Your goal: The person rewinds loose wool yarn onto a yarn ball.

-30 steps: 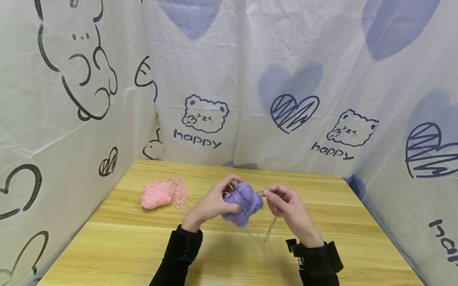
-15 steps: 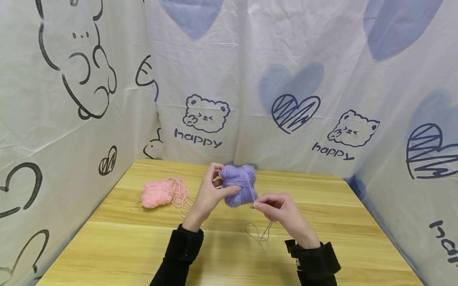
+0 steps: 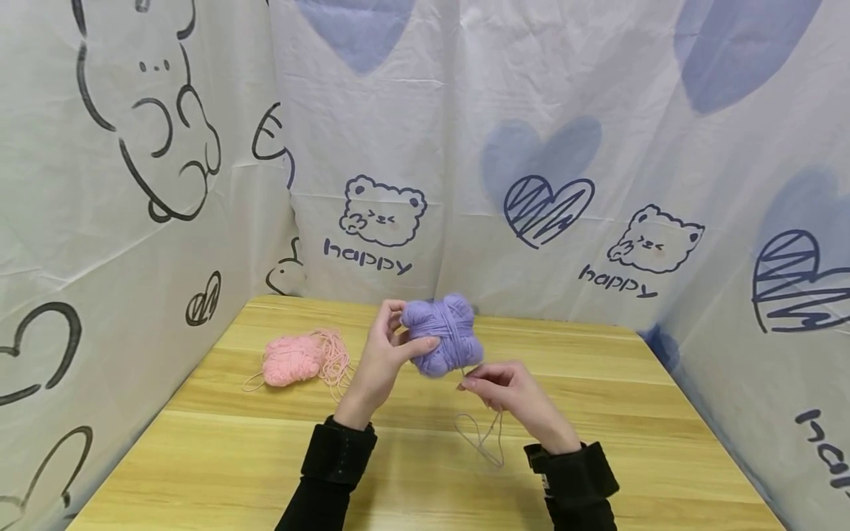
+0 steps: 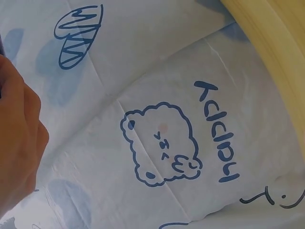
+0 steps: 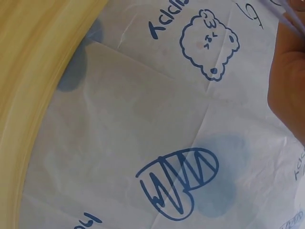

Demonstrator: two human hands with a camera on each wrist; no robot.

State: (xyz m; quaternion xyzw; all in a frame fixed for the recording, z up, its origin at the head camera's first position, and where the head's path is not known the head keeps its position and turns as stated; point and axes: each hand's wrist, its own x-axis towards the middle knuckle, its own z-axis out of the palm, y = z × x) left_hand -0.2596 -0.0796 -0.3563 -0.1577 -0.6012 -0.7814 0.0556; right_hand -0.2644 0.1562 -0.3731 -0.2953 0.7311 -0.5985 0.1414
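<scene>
Both hands raised — left hand curled in a grip, right hand lower, fingertips pinched.

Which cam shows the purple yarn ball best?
Head view. The purple yarn ball is fully visible there, held up by the left hand while the right hand pinches its strand. The left wrist view shows none of it; the right wrist view catches only thin strands at its top right corner.
</scene>
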